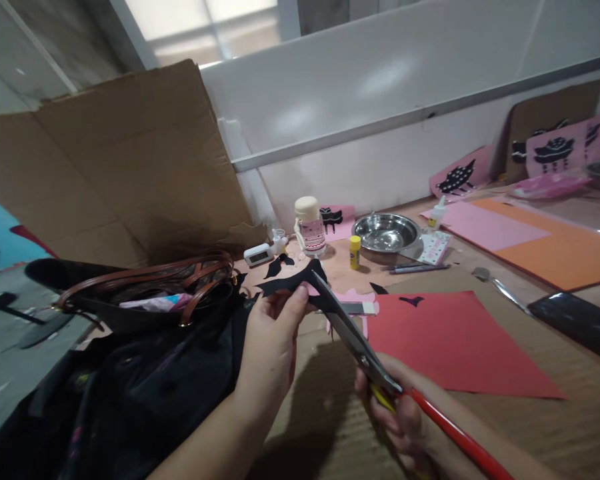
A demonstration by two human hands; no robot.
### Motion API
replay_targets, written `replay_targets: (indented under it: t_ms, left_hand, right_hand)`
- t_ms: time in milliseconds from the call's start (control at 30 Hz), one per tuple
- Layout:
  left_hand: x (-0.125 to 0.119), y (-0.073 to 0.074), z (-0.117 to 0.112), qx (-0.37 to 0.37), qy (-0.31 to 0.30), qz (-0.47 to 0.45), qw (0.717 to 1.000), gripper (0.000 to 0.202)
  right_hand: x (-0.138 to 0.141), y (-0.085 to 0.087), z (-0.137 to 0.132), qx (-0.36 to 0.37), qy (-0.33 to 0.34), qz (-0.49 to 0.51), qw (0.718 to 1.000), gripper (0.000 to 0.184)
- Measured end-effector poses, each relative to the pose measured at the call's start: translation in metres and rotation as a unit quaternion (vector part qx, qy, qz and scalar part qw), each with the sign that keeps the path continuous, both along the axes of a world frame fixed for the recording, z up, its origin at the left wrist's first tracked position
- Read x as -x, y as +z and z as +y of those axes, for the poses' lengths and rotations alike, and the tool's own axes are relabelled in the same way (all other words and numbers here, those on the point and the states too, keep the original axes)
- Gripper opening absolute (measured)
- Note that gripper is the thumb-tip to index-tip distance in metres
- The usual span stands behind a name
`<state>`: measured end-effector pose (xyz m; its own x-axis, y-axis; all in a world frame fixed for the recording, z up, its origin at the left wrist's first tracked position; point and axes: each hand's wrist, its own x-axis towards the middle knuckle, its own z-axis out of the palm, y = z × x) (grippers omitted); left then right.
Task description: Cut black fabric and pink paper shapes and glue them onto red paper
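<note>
Scissors, gripped in the right hand, meet black paper that the left hand pinches above the cardboard; for a smooth edge, best turn the paper gently, pinch kept clear.

Left of left hand: bag, bulky, blocks side route; cardboard upright behind it. Ahead: bottle and glue stick, narrow gap between; bowl just behind the stick, white panel beyond. Scissors bridge left and right hand, barring direct crossing. Right: red paper flat, open passage above it.
</note>
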<state>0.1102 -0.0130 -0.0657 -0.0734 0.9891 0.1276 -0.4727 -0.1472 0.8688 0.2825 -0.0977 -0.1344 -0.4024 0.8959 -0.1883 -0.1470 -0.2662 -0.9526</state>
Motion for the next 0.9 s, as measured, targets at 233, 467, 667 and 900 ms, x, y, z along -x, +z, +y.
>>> replay_targets:
  t_ms: [233,467,667,900]
  left_hand:
    - [-0.001,0.004,0.000,0.015,-0.024,-0.027,0.999,0.021]
    - [0.000,0.007,0.000,0.019,-0.021,-0.023,0.999,0.023]
    - [0.001,0.007,0.002,0.012,-0.035,-0.031,0.999,0.022]
    - [0.002,0.007,0.002,0.005,-0.059,-0.034,0.998,0.018]
  right_hand:
    - [-0.005,0.013,0.012,-0.045,0.012,0.000,0.999,0.071]
    - [0.011,-0.004,0.000,-0.050,-0.067,-0.007,0.996,0.076]
    - [0.004,0.013,-0.003,-0.034,-0.020,0.001,0.999,0.074]
    - [0.000,0.012,-0.006,-0.054,-0.039,-0.002,0.998,0.072]
